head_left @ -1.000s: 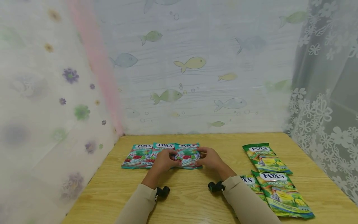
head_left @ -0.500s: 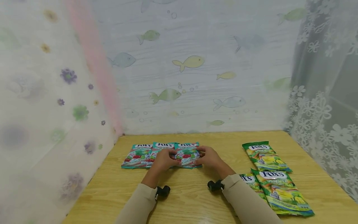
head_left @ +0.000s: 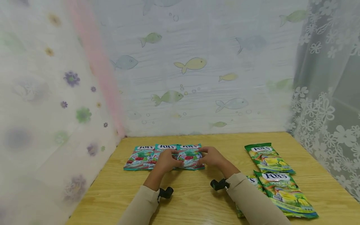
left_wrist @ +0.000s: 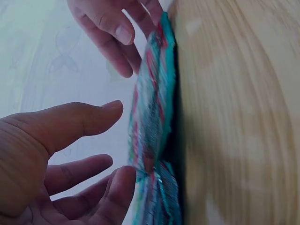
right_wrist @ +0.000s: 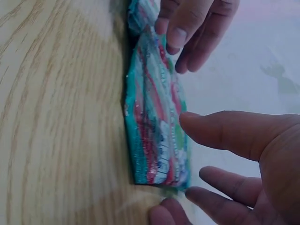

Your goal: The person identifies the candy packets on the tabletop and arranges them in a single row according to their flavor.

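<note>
Three teal candy bags marked Fox's lie in an overlapping row on the table. Both hands frame the rightmost teal bag (head_left: 189, 157). My left hand (head_left: 166, 161) is at its left side, over the middle teal bag (head_left: 161, 148), thumb spread from the loosely bent fingers. At the opposite edge is my right hand (head_left: 212, 157); in the right wrist view its thumb (right_wrist: 225, 131) reaches the bag's face and its fingertips lie close by the side edge. Neither hand is closed round the bag. Farther left lies the third teal bag (head_left: 138, 158).
On the right of the wooden table (head_left: 191, 200) lie green Fox's bags: a back one (head_left: 268, 158), a front one (head_left: 285, 193), and another (head_left: 256, 181) partly hidden by the right sleeve. A fish-patterned curtain (head_left: 197, 81) hangs behind the table, a flowered one (head_left: 56, 125) at left.
The hands and teal bags stay in nearly the same place. The head view shifts slightly, and the right forearm sits a little farther right.
</note>
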Motion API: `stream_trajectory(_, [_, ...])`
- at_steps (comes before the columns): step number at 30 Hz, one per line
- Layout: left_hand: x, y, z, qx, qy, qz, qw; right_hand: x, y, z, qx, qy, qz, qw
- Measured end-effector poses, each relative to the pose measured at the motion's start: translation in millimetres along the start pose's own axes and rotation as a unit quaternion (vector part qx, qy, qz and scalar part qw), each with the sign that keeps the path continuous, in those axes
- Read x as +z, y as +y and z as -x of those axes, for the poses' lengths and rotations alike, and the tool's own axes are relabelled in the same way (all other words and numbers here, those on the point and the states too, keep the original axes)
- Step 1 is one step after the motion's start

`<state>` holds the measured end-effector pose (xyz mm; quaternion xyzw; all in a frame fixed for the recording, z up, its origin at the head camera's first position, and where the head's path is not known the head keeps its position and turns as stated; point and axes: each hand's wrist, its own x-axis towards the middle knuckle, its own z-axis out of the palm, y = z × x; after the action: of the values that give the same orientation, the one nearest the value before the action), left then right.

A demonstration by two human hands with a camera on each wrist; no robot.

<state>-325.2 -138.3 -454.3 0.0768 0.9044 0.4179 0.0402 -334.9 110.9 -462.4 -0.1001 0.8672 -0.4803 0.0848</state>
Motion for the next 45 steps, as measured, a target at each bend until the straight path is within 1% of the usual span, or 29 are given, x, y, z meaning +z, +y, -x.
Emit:
stream_trajectory(5, [1.3, 13.3, 3.1, 0.000, 0.003, -0.014, 0.9999, -11.1, -9.1, 8.0, -0.014, -0.014, 0.007, 1.000])
stream_trajectory(10, [5.2, 26.3, 2.8, 0.020, -0.002, -0.027, 0.9994, -28.5, -17.4, 18.2, -0.034, -0.016, 0.011, 0.999])
stream_trajectory(15, [14.4, 41.0, -1.7, 0.046, -0.013, -0.029, 0.9985, -50.7, -19.0, 28.0, -0.043, -0.014, 0.021, 0.999])
stream_trajectory(21, [29.0, 56.1, -4.3, 0.061, -0.026, -0.033, 0.9973, -70.8, -18.1, 38.7, -0.052, -0.014, 0.015, 0.998])
stream_trajectory(26, [42.3, 68.7, -5.5, 0.075, -0.035, -0.034, 0.9960, -82.5, -14.3, 48.3, -0.059, 0.002, 0.017, 0.998])
stream_trajectory(30, [52.6, 78.4, -5.6, 0.093, -0.043, -0.056, 0.9932, -91.8, -10.2, 59.3, -0.059, 0.015, 0.033, 0.998])
stream_trajectory(33, [58.4, 82.3, -3.7, 0.097, -0.050, -0.069, 0.9917, -100.4, -6.7, 68.1, -0.060, 0.021, 0.047, 0.997])
stream_trajectory(38, [66.5, 86.4, -1.7, 0.106, -0.062, -0.066, 0.9902, -124.3, 2.2, 86.4, -0.065, 0.043, 0.072, 0.994])
stream_trajectory(41, [71.4, 88.6, -3.3, 0.111, -0.069, -0.057, 0.9898, -141.5, 9.3, 97.2, -0.065, 0.060, 0.074, 0.993])
stream_trajectory(45, [79.8, 93.6, -6.1, 0.106, -0.074, -0.031, 0.9911, -163.7, 20.9, 107.1, -0.060, 0.076, 0.078, 0.992])
